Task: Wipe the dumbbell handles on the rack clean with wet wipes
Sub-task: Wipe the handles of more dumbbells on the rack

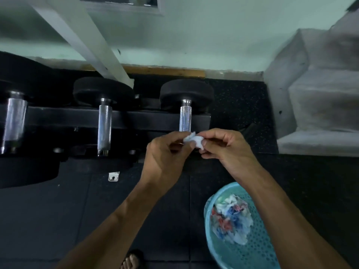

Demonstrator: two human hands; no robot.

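Blue perforated basket (pixel 258 253) on floor, lower right, w/ crumpled used wipes (pixel 231 220) inside. 1 wet wipe (pixel 194 140), bunched, pinched btwn fingers of left hand (pixel 167 156) & right hand (pixel 225 150), both curled on it, just in front of rightmost dumbbell handle (pixel 185 118). 3 chrome handles on rack (pixel 64 118).

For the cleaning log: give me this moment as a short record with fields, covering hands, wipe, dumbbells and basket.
left hand: pinches the wipe
right hand: pinches the same wipe
wipe: small, white, crumpled, held between both hands, in front of the rightmost handle
handles in view: three chrome handles; rightmost handle nearest the hands
rack: black, holds the dumbbells
basket: blue, perforated, on the floor at right, holds crumpled wipes
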